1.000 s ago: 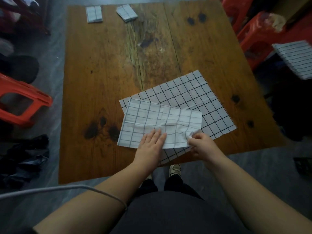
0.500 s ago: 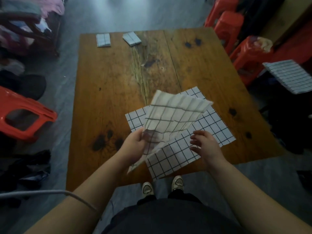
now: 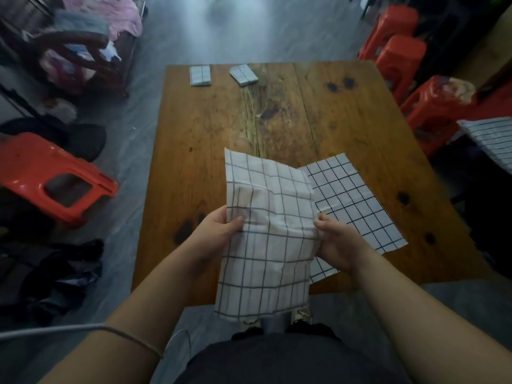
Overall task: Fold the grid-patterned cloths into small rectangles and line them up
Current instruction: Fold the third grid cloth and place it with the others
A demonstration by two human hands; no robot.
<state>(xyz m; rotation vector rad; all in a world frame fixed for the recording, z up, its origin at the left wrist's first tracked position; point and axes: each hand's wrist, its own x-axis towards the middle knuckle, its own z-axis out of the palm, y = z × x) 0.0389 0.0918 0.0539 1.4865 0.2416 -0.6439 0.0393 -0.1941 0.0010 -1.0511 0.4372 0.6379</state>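
I hold a half-folded white grid cloth (image 3: 268, 228) upright in the air over the near edge of the wooden table (image 3: 210, 139). My left hand (image 3: 219, 231) grips its left edge and my right hand (image 3: 335, 245) pinches its right edge. A second grid cloth (image 3: 357, 206) lies flat on the table behind it, partly hidden. Two small folded cloths sit at the far edge: one folded rectangle (image 3: 200, 75) on the left and another folded rectangle (image 3: 243, 74), skewed, beside it.
Red plastic stools (image 3: 399, 59) stand at the right and a red stool (image 3: 47, 181) lies tipped on the left. More grid cloths (image 3: 490, 142) rest at the right edge. Dark clothing (image 3: 55, 275) lies on the floor at left.
The cloth was pressed flat on the table, then my left hand lifted it. Now both hands hold it upright by its sides and it hangs past the table edge.
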